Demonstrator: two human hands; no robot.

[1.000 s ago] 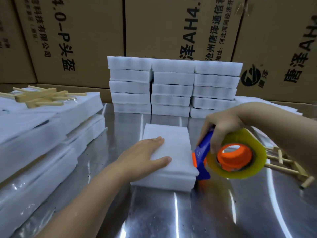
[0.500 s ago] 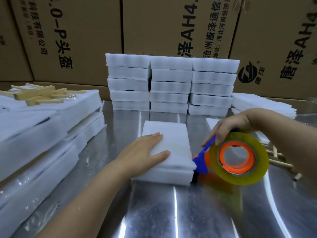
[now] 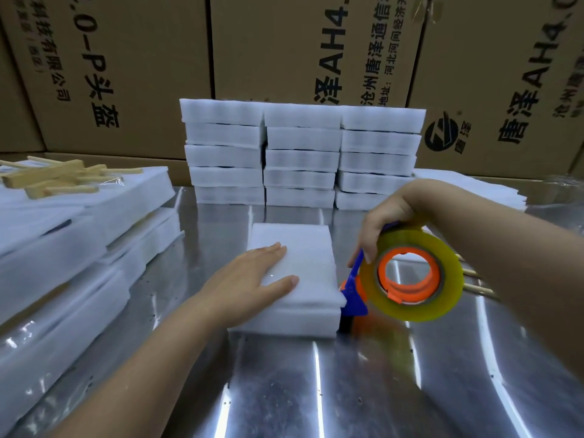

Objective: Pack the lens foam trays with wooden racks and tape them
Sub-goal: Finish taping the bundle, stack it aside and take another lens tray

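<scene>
Foam trays (image 3: 300,245), white, stacked, left hand (image 3: 249,279) flat on top, right hand (image 3: 382,219) gripping tape dispenser (image 3: 414,306).

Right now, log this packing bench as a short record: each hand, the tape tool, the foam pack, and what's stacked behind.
Left hand: flat on top of the foam pack
Right hand: grips the tape dispenser
Tape dispenser: blue nose at the pack's right edge
Behind: three stacks of foam packs
Far left: wooden racks on foam sheets
</scene>
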